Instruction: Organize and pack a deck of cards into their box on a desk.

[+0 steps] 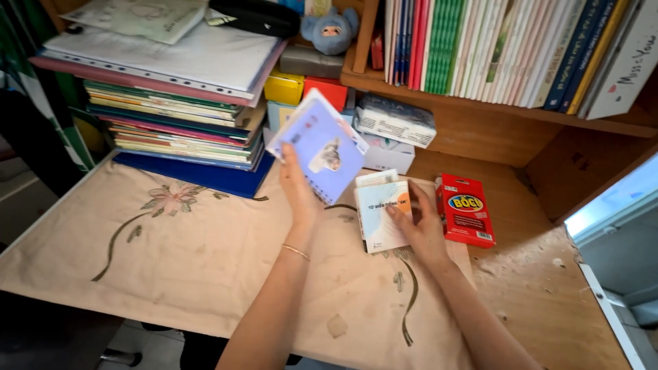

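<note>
My left hand (299, 188) holds up a small lilac spiral notebook (322, 145) with a picture on its cover, tilted above the desk. My right hand (418, 223) rests flat on a small white book with a pale blue and orange cover (379, 216), which lies on the beige embroidered cloth (171, 253). A thin bracelet sits on my left wrist. A red box (466, 209) lies just right of my right hand, on the edge of the cloth.
A tall stack of books and folders (178, 103) stands at the back left. A wooden shelf (493, 113) holds upright books. Tissue packs (394, 123), small coloured boxes and a blue plush toy (332, 29) sit behind. Bare wooden desk (548, 294) lies to the right.
</note>
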